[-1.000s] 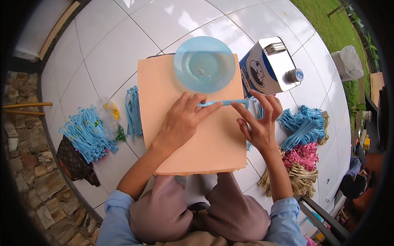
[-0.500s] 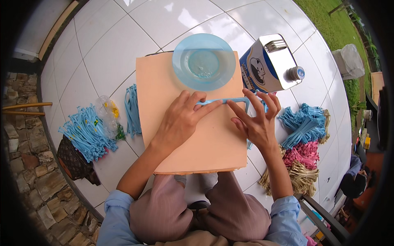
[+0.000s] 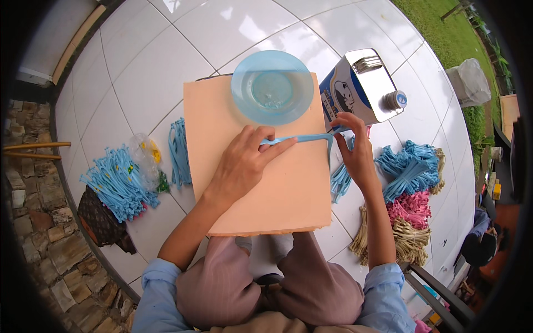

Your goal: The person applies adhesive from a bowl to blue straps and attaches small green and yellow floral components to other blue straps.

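A light-blue strap stretches across the upper part of a peach-coloured board, bends at the board's right edge and hangs down there. My left hand pinches its left end, the index finger laid along it. At the right edge, the fingers and thumb of my right hand curl around the strap near its bend; the exact contact is partly hidden. Just beyond the hands, a translucent blue plate rests on the board with some clear substance in its middle.
Right of the board stands a blue-and-white metal can with a screw cap. Bundles of blue straps, pink straps and beige straps lie on the tiles. More blue straps and a clear plastic bag lie left.
My right hand has drawn its spread fingers in and moved off the strap's flat stretch to its bend at the board's edge. My left hand keeps its hold.
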A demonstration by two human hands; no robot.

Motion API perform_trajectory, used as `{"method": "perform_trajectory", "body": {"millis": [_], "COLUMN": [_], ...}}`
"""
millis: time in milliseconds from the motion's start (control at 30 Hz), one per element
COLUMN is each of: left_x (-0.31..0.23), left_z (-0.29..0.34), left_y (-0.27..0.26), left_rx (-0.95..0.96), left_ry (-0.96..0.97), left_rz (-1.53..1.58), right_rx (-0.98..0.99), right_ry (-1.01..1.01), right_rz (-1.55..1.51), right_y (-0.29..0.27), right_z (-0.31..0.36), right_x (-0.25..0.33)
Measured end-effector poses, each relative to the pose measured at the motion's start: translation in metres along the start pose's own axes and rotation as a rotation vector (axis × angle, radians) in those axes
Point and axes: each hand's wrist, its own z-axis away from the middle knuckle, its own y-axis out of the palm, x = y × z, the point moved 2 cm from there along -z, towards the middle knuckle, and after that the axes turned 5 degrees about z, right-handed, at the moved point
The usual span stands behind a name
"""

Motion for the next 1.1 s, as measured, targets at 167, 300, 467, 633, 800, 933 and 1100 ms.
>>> {"method": "perform_trajectory", "body": {"millis": [167, 300, 467, 633, 800, 933, 1100], "left_x": [0.0, -0.03, -0.073, -0.092, -0.078, -0.085, -0.1], "left_z": [0.009, 0.01, 0.009, 0.027, 0.04, 0.043, 0.028], "left_y": [0.006, -0.008, -0.039, -0.057, -0.025, -0.011, 0.001], "left_rx": [-0.013, -0.021, 0.063, 0.128, 0.104, 0.2, 0.271], "left_ry": [-0.001, -0.033, -0.052, -0.077, 0.091, 0.076, -0.044], "left_rz": [0.063, 0.361, 0.55, 0.521, 0.55, 0.606, 0.799], "right_rx": [-0.015, 0.056, 0.006, 0.209, 0.241, -0.102, -0.117], "right_ry": [-0.013, 0.054, -0.076, -0.086, -0.127, 0.063, 0.486], "right_rz": [0.008, 0.027, 0.106, 0.115, 0.028, -0.25, -0.706], "right_y": [-0.024, -0.07, -0.128, -0.129, -0.092, -0.058, -0.048], "right_z": [0.008, 0.025, 0.044, 0.051, 0.065, 0.092, 0.126], "right_x": [0.002, 0.037, 0.096, 0.137, 0.088, 0.034, 0.001]}}
